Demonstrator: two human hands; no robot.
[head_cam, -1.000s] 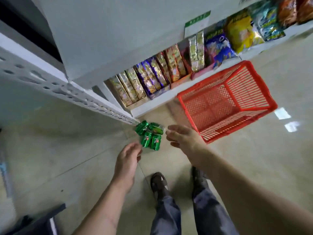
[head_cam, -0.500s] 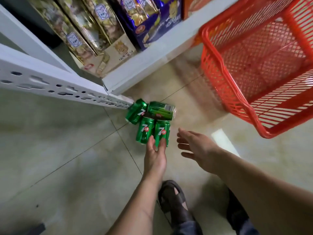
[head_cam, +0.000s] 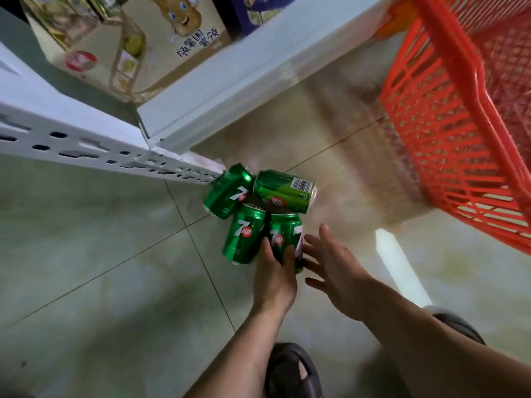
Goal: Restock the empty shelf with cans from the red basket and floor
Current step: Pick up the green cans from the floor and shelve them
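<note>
Several green 7up cans lie in a cluster on the floor by the foot of the white shelf upright (head_cam: 86, 145). My left hand (head_cam: 275, 282) reaches to the nearest right can (head_cam: 286, 231); thumb and fingers curl round its near end. The can beside it on the left (head_cam: 244, 234) touches it. Two more cans (head_cam: 283, 191) lie just behind, one showing its barcode. My right hand (head_cam: 336, 271) hovers right of the gripped can, fingers spread, holding nothing. The red basket (head_cam: 448, 139) stands on the floor at the right; its inside is mostly out of view.
The bottom shelf's white edge (head_cam: 230, 79) runs diagonally above the cans, with a beige snack box (head_cam: 172, 38) on it. My sandalled foot (head_cam: 290, 369) is planted just behind my left arm. Pale tiled floor stretches left of the cans.
The view has dropped closer to the floor. My left hand has gone from touching the cans to curling round the nearest right one. My right hand has moved in beside it.
</note>
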